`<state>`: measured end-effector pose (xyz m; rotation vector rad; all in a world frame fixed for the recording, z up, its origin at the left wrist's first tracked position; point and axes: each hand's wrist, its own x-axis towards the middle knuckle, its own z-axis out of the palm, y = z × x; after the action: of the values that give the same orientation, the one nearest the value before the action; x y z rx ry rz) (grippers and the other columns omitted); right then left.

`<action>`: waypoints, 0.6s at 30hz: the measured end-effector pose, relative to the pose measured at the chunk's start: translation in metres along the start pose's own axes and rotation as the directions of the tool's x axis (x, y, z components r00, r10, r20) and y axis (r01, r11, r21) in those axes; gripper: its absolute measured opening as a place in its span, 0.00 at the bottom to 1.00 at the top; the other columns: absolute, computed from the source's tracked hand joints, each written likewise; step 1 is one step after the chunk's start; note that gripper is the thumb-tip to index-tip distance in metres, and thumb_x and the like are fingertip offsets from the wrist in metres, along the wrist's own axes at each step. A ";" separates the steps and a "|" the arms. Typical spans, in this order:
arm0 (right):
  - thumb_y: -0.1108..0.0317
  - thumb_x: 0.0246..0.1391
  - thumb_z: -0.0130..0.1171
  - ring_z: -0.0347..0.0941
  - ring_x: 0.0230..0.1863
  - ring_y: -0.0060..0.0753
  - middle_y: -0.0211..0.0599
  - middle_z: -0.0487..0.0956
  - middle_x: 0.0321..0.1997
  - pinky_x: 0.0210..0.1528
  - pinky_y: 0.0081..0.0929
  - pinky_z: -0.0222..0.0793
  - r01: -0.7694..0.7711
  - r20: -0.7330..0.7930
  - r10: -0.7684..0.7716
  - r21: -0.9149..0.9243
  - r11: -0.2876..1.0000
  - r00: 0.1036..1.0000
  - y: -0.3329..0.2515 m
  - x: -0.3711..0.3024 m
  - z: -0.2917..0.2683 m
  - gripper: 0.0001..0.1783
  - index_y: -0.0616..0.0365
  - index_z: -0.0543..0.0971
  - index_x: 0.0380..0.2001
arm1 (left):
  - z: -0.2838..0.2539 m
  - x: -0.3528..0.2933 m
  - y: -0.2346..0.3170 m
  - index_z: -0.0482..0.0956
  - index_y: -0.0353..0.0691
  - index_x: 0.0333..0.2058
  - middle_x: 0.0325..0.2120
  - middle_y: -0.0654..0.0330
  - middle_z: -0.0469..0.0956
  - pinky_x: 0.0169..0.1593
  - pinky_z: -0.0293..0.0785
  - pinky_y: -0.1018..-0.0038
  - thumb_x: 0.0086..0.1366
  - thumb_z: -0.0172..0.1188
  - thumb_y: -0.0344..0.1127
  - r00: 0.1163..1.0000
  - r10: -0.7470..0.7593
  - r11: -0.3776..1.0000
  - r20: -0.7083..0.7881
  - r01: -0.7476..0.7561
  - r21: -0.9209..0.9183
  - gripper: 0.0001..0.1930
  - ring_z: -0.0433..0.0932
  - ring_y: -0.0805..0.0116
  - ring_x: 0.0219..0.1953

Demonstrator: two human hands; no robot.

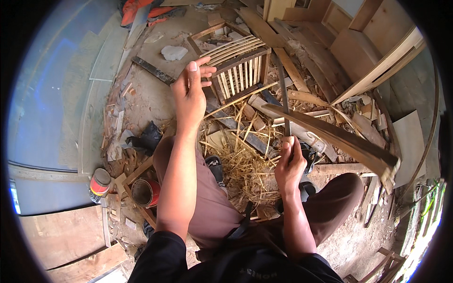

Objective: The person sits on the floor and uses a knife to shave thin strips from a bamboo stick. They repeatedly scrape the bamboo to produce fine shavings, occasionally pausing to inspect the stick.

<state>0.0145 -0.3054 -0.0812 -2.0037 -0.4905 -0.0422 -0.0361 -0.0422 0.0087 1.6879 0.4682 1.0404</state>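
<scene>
Right now your right hand (289,167) is gripping the long knife (283,89) by its near end, fingers wrapped tightly around it, and the blade is pointing away from you toward the far edge of the floor (146,94), its long axis leaning slightly left; your left hand (190,96) is hanging raised with its fingers loosely apart, holding nothing visible. The slatted crate (243,60) is standing toward that far edge, just right of those left fingers and left of the blade, so your left hand is looking nearer, though you cannot tell whether the fingertips are touching it. A thick board (330,134) is crossing the blade's line and crowding the right side, straw (245,165) is covering the floor between your feet, and more room is showing toward the floor's left edge
</scene>
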 end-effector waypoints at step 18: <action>0.59 0.70 0.52 0.75 0.40 0.75 0.66 0.78 0.32 0.38 0.57 0.69 -0.197 0.283 0.251 -0.204 0.959 0.926 0.123 -0.051 0.057 0.16 0.64 0.76 0.44 | 0.086 -0.078 0.006 0.76 0.49 0.60 0.56 0.56 0.79 0.56 0.81 0.60 0.61 0.69 0.57 0.657 0.099 0.889 0.747 -0.396 0.230 0.32 0.81 0.58 0.56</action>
<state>0.0018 -0.3204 -0.2241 -2.2386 -0.4607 0.3875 -0.0095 -0.1506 -0.0243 2.3959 -0.1183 0.3828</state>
